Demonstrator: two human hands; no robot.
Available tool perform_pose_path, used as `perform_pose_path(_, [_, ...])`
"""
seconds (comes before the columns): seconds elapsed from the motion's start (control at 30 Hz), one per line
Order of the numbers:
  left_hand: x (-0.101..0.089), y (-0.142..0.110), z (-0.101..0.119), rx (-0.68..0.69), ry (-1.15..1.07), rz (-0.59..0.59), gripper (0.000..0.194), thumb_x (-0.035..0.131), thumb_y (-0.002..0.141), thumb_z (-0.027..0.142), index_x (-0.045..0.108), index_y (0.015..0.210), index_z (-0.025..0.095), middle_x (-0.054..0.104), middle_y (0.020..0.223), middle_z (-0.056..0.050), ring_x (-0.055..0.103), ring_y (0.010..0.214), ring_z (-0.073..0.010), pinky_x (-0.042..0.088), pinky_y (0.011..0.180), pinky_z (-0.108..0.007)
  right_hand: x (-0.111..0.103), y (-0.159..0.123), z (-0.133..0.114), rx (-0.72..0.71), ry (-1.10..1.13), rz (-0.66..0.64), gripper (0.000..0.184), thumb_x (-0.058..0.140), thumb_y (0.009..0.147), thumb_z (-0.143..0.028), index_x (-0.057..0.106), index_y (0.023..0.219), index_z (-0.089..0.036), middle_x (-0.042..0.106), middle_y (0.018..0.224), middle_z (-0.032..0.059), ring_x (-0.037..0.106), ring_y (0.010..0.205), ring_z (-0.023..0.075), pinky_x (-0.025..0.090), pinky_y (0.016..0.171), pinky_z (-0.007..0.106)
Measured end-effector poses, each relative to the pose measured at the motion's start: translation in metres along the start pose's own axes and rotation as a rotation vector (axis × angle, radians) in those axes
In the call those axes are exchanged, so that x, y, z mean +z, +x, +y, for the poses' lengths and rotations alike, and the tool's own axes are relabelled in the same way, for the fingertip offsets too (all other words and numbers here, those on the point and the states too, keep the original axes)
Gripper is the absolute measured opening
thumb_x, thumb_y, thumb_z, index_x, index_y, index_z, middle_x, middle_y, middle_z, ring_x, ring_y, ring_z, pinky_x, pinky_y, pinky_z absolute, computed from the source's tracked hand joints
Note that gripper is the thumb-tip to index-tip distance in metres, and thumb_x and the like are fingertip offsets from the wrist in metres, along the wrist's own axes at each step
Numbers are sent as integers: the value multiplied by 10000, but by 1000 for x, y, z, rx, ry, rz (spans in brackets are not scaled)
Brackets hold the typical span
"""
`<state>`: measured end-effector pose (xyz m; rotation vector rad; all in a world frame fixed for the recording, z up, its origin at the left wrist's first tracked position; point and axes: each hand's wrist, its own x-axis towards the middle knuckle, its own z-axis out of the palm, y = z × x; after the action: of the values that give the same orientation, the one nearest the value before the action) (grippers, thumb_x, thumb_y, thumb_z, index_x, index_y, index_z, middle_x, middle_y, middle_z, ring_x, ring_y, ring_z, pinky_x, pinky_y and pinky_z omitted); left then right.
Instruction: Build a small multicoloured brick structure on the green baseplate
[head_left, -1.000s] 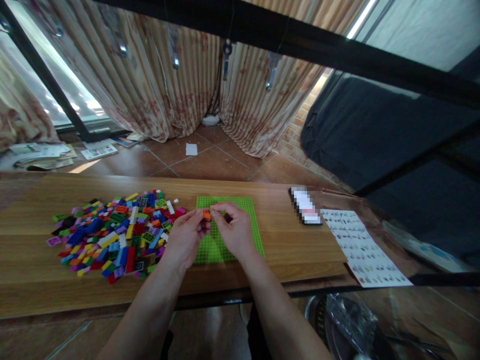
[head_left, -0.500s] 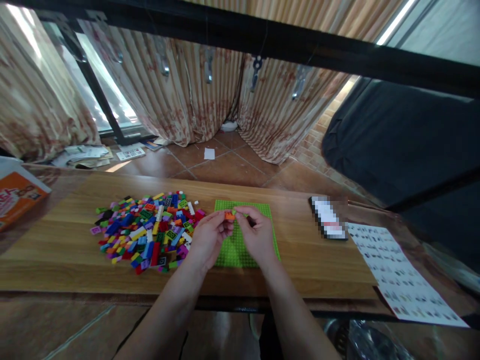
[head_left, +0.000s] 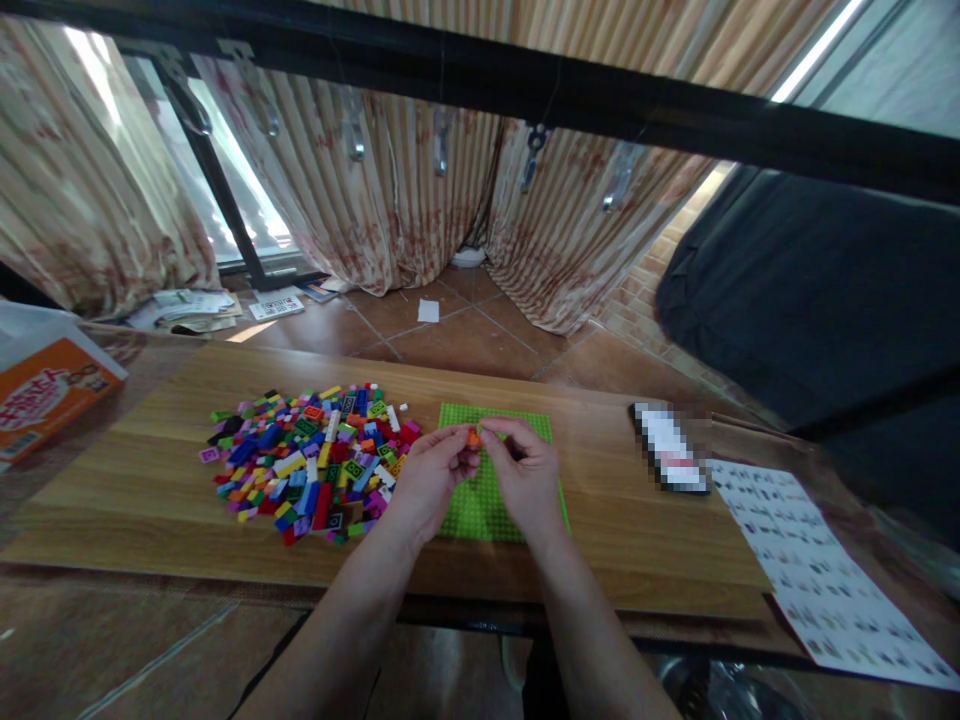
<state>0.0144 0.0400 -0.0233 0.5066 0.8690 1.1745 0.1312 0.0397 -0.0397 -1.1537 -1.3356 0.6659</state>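
My left hand [head_left: 431, 485] pinches a small orange toy brick [head_left: 473, 438] between thumb and fingertips. From the other side, my right hand [head_left: 525, 470] is closed on a tiny lime-green brick [head_left: 481, 428], which its fingertips mostly hide. The two pieces meet or nearly meet; I cannot tell whether they are joined. Both hands are above a studded green baseplate [head_left: 487, 510] lying flat on the wooden board. Left of the hands, a wide heap of mixed coloured bricks [head_left: 300, 465] spreads over the wood.
A phone [head_left: 670, 447] with a blurred screen lies right of the baseplate. Beside it, a white sheet of small pictures [head_left: 825, 570] hangs over the table edge. At far left stands an orange and white box [head_left: 56, 395]. A dark metal bar [head_left: 480, 65] crosses above, with clips hanging.
The whole view has shifted slightly, so everything sits a little further right. Both hands remain together over the baseplate, and the green piece is more covered by the fingertips.
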Motion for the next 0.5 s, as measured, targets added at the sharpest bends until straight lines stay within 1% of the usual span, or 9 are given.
perform_pose_path(0.17, [0,0,0,-2,-4,-19,184,766,640,248,688,755,128,619,618,-4,551,567,-93,412,566,-218,2,-1,-2,-16,13,3,104,628,832,-256,721,866,-224,716,908,42,657,860,175,536,736,317])
perform_pose_path(0.23, [0,-1,0,-5,-16,-26,176,758,640,239,689,758,128,609,609,1,546,567,-93,407,566,-219,3,-2,-2,-3,21,1,114,626,834,-264,718,884,-220,713,903,39,643,779,158,528,667,292])
perform_pose_path(0.33, [-1,-1,0,-4,-37,-42,170,751,641,236,690,757,128,605,611,1,536,566,-94,406,570,-224,4,-4,-2,45,29,-10,147,625,834,-275,709,940,-219,712,871,25,566,598,116,482,540,256])
perform_pose_path(0.4, [-1,-1,1,-6,-46,-53,182,753,646,257,686,755,127,600,614,0,533,570,-98,407,573,-227,5,-5,-3,65,37,-8,172,627,832,-272,700,978,-219,713,877,21,533,555,103,467,513,248])
perform_pose_path(0.5, [-2,0,0,-12,-54,-69,227,756,665,323,675,740,125,598,628,-6,532,581,-101,406,577,-226,4,-6,-3,60,25,-16,226,622,829,-252,680,1046,-224,709,936,24,524,550,94,467,511,245])
